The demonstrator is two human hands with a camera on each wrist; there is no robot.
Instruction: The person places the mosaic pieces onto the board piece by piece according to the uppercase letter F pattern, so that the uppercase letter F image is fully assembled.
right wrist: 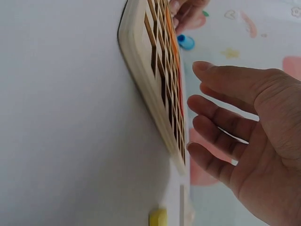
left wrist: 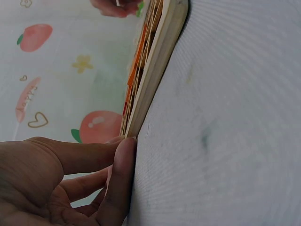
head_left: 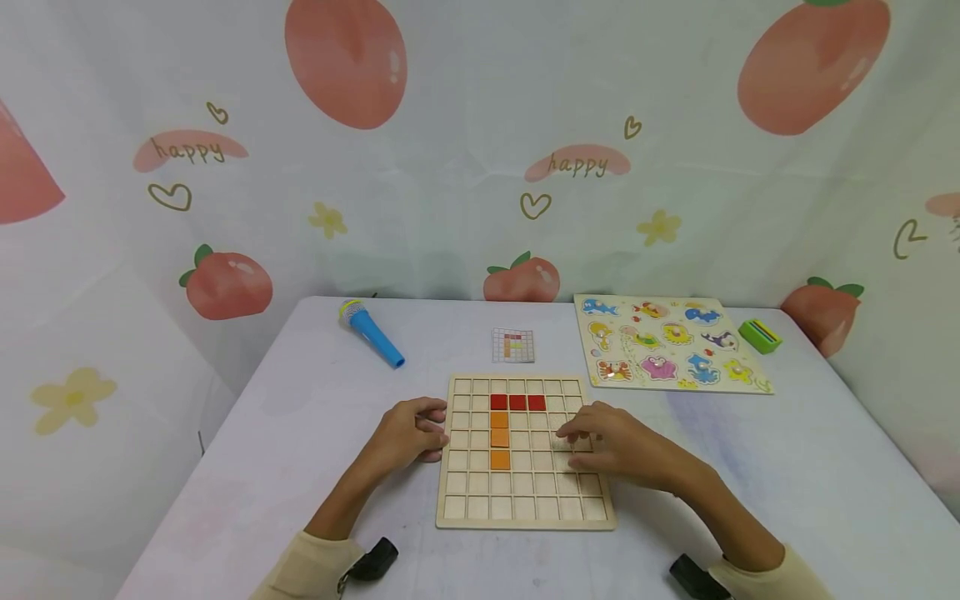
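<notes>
A wooden grid board [head_left: 525, 512] lies on the table, with red tiles [head_left: 517, 402] in a short row. Below that row, orange tiles [head_left: 499, 437] run down one column. My left hand [head_left: 405, 433] is at the board's left edge; the left wrist view shows its thumb and finger [left wrist: 84, 155] pinching that edge. Over the right side of the board hovers my right hand [head_left: 618, 442], fingers bent and spread. In the right wrist view the fingers [right wrist: 218, 115] are apart from the thumb, with nothing between them.
A small printed pattern card [head_left: 513, 345] lies behind the board. Farther left is a blue toy microphone [head_left: 375, 335]. At the back right lie an animal peg puzzle [head_left: 667, 342] and a green block-like item [head_left: 760, 336]. A fruit-print cloth [head_left: 450, 192] hangs behind the table.
</notes>
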